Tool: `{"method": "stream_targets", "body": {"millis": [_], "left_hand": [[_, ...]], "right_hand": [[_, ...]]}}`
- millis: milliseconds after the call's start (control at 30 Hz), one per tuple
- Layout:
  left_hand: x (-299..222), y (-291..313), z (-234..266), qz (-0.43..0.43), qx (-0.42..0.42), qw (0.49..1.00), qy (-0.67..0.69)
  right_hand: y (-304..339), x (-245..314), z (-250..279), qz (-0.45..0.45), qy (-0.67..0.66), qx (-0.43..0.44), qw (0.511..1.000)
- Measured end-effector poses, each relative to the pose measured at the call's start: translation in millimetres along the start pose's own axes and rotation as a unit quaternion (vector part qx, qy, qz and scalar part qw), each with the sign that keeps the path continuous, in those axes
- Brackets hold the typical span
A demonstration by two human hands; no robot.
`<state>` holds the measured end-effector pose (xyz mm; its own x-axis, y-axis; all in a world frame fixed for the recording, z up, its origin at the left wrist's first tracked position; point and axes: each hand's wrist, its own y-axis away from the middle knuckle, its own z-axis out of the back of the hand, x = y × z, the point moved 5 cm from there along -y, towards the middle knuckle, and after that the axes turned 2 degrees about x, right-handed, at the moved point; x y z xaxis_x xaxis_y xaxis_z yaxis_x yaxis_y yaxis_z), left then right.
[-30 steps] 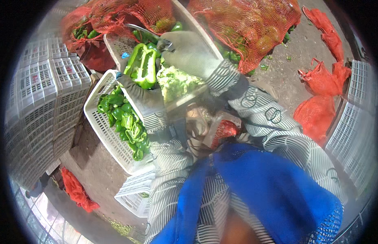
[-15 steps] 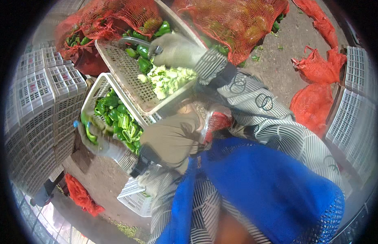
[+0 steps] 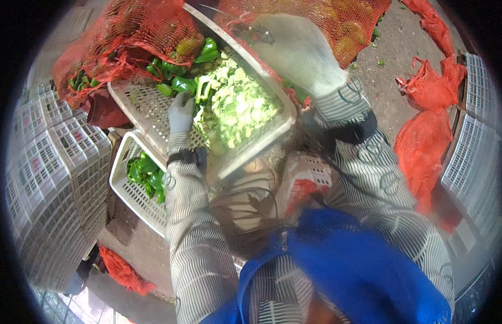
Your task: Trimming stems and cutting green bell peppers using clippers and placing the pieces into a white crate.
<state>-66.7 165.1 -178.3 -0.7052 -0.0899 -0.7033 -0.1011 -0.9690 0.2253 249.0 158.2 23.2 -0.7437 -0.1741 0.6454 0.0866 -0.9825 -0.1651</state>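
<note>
My gloved left hand (image 3: 180,112) reaches into a perforated white crate (image 3: 137,110), its fingers curled against a whole green pepper (image 3: 183,85). Beside those fingers lies a pale-ribbed green pepper (image 3: 204,88). A heap of pale green-white cut pieces (image 3: 240,105), apparently pepper cores, fills the crate's right part. Past the crate's far right rim, my gloved right hand (image 3: 294,48) is closed round a knife (image 3: 266,35), whose thin blade points away to the left. The glove hides most of its handle.
A lower white crate (image 3: 121,175) with cut green peppers (image 3: 145,174) sits at left. Red mesh sacks of peppers (image 3: 137,32) lie over the far end. Stacked crates (image 3: 62,183) stand left, more crates (image 3: 475,135) right, near red sacks (image 3: 423,146).
My left hand has left the lower crate, where it held a green pepper, and moved into the upper crate. My right hand has swung with the knife beyond the far right rim.
</note>
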Motion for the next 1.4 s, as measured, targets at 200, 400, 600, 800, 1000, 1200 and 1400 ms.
{"method": "stream_targets", "body": {"millis": [200,400,600,800,1000,1200,1400], "left_hand": [[196,-53,-63,0.265,-0.038,0.962,-0.061],[107,-51,-151,0.281,0.165,0.902,0.283],[60,12,0,-0.099,-0.054,0.919,0.377],[-74,23,-18,0.137,-0.048,0.894,0.424],[23,-14,-61,0.138,-0.126,0.898,0.398],[70,-54,-86,0.178,-0.345,0.872,0.299],[46,-88,-67,0.193,-0.233,0.952,-0.053]], "right_hand": [[1,5,-24,0.064,-0.015,-0.008,0.998],[6,-15,-15,0.024,0.007,0.034,0.999],[2,61,-54,0.008,-0.144,0.096,0.985],[6,18,-19,-0.063,-0.22,0.041,0.973],[8,-7,18,-0.123,-0.266,-0.058,0.954],[7,-19,19,-0.089,-0.119,-0.045,0.988],[-1,-33,13,-0.107,-0.086,-0.029,0.99]]}}
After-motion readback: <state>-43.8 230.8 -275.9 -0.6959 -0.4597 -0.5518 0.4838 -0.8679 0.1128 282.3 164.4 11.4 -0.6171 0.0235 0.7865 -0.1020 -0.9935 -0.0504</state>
